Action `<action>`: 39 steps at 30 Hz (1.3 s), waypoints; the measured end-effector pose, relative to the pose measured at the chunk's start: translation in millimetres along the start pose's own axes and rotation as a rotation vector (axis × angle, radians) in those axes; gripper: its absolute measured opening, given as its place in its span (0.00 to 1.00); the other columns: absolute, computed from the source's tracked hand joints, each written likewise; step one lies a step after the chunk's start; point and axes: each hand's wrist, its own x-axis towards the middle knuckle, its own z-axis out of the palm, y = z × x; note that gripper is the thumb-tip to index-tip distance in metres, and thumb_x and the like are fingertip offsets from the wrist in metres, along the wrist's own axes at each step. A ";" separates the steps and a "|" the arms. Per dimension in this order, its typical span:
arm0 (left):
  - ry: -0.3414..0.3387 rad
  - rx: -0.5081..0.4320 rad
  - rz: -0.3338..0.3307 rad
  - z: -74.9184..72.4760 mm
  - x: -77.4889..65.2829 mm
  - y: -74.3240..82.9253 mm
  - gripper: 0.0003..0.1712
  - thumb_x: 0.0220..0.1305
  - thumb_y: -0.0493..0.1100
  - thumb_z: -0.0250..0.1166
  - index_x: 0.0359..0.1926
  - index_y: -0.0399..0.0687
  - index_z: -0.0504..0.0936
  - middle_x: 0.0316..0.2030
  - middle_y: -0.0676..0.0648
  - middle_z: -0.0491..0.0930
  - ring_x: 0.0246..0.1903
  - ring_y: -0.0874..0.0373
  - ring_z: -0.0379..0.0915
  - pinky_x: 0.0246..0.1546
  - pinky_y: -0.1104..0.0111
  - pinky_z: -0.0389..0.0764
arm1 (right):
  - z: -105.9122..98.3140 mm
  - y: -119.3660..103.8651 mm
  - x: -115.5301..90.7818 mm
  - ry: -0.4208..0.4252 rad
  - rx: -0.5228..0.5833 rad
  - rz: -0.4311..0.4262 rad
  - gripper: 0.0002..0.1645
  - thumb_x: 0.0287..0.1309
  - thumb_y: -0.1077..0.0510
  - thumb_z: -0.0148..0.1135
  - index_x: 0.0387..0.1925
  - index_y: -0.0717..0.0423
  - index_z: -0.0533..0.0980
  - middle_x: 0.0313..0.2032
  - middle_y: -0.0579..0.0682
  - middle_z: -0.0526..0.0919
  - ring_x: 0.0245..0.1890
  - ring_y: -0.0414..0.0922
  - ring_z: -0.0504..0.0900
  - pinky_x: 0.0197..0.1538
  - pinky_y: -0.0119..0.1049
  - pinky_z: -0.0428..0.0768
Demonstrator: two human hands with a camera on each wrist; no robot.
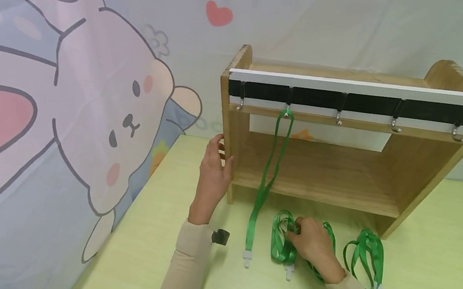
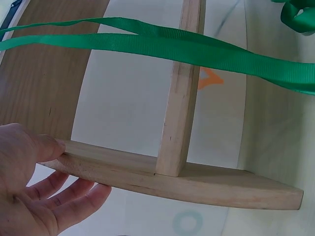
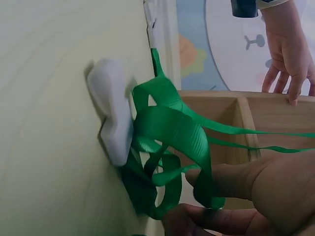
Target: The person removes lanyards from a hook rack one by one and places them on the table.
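Note:
My left hand (image 1: 214, 179) grips the left side panel of a wooden shelf (image 1: 321, 169). In the left wrist view the thumb lies on one face of that panel (image 2: 133, 169) and the fingers on the other. A green lanyard (image 1: 264, 188) hangs from the second hook (image 1: 287, 110), its pale clip low over the table. My right hand (image 1: 311, 242) pinches a loop of a coiled green lanyard (image 3: 172, 123) between thumb and finger. The white clip (image 3: 115, 113) of this coil lies on the table. Another lanyard (image 1: 329, 235) is partly hidden behind the right hand.
One more coiled lanyard (image 1: 368, 257) lies at the right on the pale table (image 1: 440, 272). Along the shelf's top runs a black-and-white strip (image 1: 370, 105) with several metal hooks. Behind stands a printed cloth (image 1: 151, 54) with a cartoon rabbit.

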 end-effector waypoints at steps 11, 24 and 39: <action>-0.003 0.004 0.002 -0.7 1.2 2.0 0.31 0.68 0.26 0.61 0.67 0.35 0.59 0.48 0.32 0.72 0.43 0.41 0.78 0.35 0.57 0.85 | -9.3 2.2 9.7 0.009 -0.038 -0.044 0.09 0.61 0.61 0.68 0.29 0.61 0.78 0.21 0.51 0.75 0.20 0.44 0.73 0.22 0.37 0.71; -0.005 0.022 0.015 -1.9 -0.4 1.5 0.31 0.69 0.27 0.61 0.67 0.35 0.58 0.47 0.33 0.72 0.42 0.41 0.78 0.36 0.58 0.85 | -22.5 7.8 19.1 -0.038 -0.001 -0.098 0.20 0.64 0.64 0.64 0.51 0.78 0.77 0.45 0.71 0.83 0.36 0.57 0.85 0.36 0.49 0.84; -0.012 0.028 0.002 -4.7 -0.8 3.9 0.30 0.69 0.27 0.60 0.67 0.35 0.58 0.49 0.33 0.72 0.43 0.41 0.78 0.37 0.58 0.85 | -52.9 -29.3 14.4 0.197 0.125 -0.243 0.13 0.66 0.63 0.63 0.45 0.70 0.81 0.41 0.63 0.85 0.33 0.54 0.86 0.33 0.47 0.83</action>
